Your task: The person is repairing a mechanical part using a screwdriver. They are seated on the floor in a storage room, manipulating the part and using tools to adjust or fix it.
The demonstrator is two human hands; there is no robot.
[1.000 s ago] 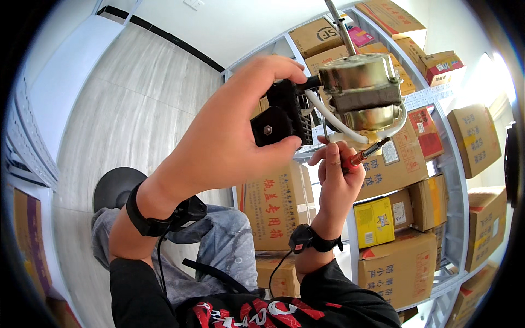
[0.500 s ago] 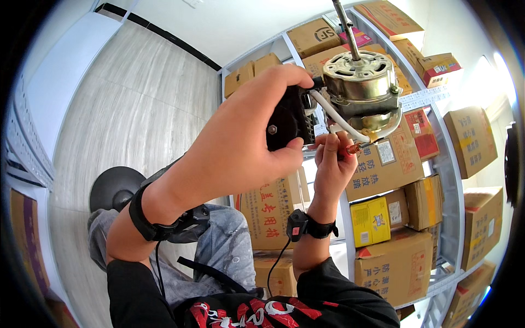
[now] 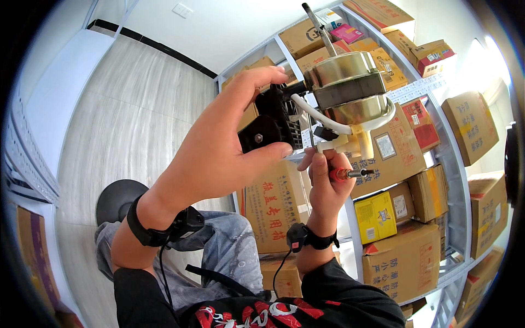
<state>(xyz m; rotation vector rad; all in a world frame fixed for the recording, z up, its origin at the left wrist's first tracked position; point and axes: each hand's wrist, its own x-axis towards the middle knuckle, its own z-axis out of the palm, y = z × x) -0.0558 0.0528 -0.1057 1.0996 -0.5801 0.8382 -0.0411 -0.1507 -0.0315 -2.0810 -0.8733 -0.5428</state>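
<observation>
An electric fan motor [image 3: 350,74] with a silver casing and a long shaft [image 3: 320,30] is held up before me, tilted. My left hand [image 3: 219,131] wraps round the black plastic neck bracket [image 3: 257,134] joined to the motor. From that bracket a white cable [image 3: 322,119] curves under the motor to a cream plastic gear housing [image 3: 358,142]. My right hand [image 3: 330,183] has its fingers closed round a screwdriver [image 3: 343,174] with a red handle, its metal end pointing right. Thumb and fingertips meet at the lower end of a thin metal rod [image 3: 311,134] below the motor.
Metal shelving [image 3: 464,191] with several cardboard boxes [image 3: 402,265] stands behind the motor and to the right. A yellow box [image 3: 375,217] sits on it. At the left, a round black base [image 3: 117,202] rests on the grey floor [image 3: 136,131] beside my leg.
The motor and bracket have shifted left and tilted, with the shaft leaning further left. The cream gear housing has come into fuller view. My right hand has lowered slightly with the screwdriver.
</observation>
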